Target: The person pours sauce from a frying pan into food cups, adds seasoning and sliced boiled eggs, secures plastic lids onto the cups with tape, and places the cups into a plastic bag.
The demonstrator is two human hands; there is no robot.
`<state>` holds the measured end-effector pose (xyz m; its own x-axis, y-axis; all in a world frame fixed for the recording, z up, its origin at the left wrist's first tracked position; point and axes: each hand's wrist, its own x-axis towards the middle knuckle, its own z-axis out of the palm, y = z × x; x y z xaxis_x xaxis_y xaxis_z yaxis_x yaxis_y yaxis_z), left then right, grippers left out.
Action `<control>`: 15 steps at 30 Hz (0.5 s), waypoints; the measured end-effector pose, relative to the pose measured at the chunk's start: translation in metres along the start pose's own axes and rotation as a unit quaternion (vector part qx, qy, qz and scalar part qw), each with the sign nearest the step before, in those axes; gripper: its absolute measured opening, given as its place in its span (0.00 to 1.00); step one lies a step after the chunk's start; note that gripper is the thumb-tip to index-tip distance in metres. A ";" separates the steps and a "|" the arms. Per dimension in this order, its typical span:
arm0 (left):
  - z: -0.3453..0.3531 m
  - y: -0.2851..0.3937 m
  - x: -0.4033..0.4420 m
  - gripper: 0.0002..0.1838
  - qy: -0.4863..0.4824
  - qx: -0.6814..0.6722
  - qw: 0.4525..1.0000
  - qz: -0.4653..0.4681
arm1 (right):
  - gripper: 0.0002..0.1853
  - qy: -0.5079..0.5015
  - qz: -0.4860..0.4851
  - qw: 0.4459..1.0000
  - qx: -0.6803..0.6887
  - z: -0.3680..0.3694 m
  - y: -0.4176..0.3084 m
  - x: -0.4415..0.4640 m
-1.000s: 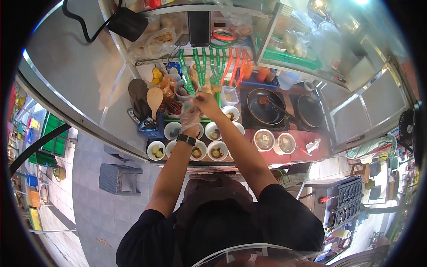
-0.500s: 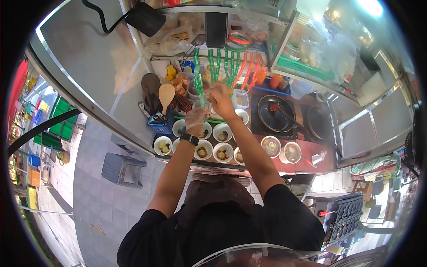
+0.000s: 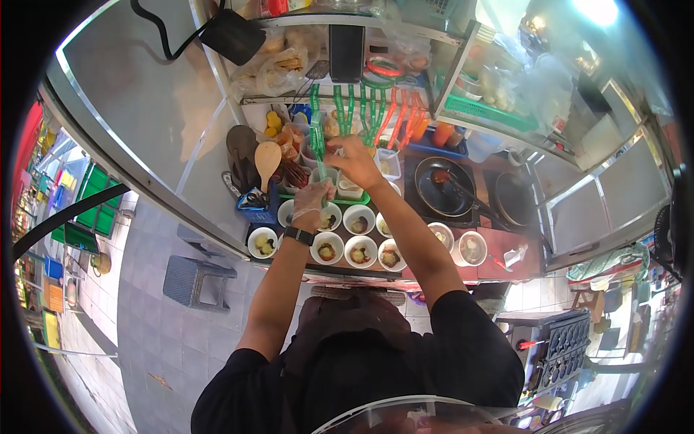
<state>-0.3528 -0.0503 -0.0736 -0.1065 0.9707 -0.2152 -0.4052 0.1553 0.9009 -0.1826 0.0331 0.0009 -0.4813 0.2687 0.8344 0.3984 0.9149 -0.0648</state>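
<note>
My left hand, in a clear plastic glove with a dark watch at the wrist, pinches the lower end of a hanging green-printed plastic strip. Close beside the strip, on its right, is my right hand, with curled fingers and thumb drawn together; what lies between them I cannot make out. Beneath both hands stand several white bowls, among them one with yellowish and red contents and another like it. A small tub sits on a green tray behind them.
To the right, a black frying pan with red sauce rests on a stove. A wooden spoon stands above a blue basket at left. Red strips hang from the shelf edge. A grey stool is on the floor.
My right hand has shifted slightly left towards the strip, with its fingers closer to it. My left hand has dropped slightly and moved left, still at the strip's lower end.
</note>
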 end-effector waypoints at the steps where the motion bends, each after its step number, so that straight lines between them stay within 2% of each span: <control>1: -0.002 0.000 0.001 0.11 -0.017 -0.019 1.000 -0.006 | 0.15 -0.004 -0.006 1.000 -0.005 -0.001 0.000 0.001; 3: -0.002 0.001 0.001 0.10 -0.043 -0.037 0.998 -0.016 | 0.14 -0.007 -0.005 1.000 -0.010 -0.002 -0.001 0.005; 5: 0.001 0.004 -0.002 0.11 -0.007 0.027 1.000 0.010 | 0.11 -0.014 -0.007 1.000 -0.019 -0.001 -0.004 0.012; 10: -0.003 -0.004 0.007 0.12 0.003 0.052 0.997 0.064 | 0.11 -0.041 -0.025 0.996 -0.071 0.000 -0.015 0.029; 12: -0.004 -0.007 0.009 0.15 0.009 0.062 0.993 0.097 | 0.13 0.028 0.002 0.998 -0.064 0.003 -0.014 0.039; 15: -0.008 -0.010 0.004 0.14 0.012 0.109 0.989 0.095 | 0.16 0.055 0.045 0.997 -0.025 0.001 -0.013 0.057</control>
<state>-0.3568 -0.0489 -0.0861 -0.1844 0.9820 -0.0413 -0.1700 0.0095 0.9854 -0.2157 0.0364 0.0486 -0.3540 0.3123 0.8815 0.4753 0.8718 -0.1180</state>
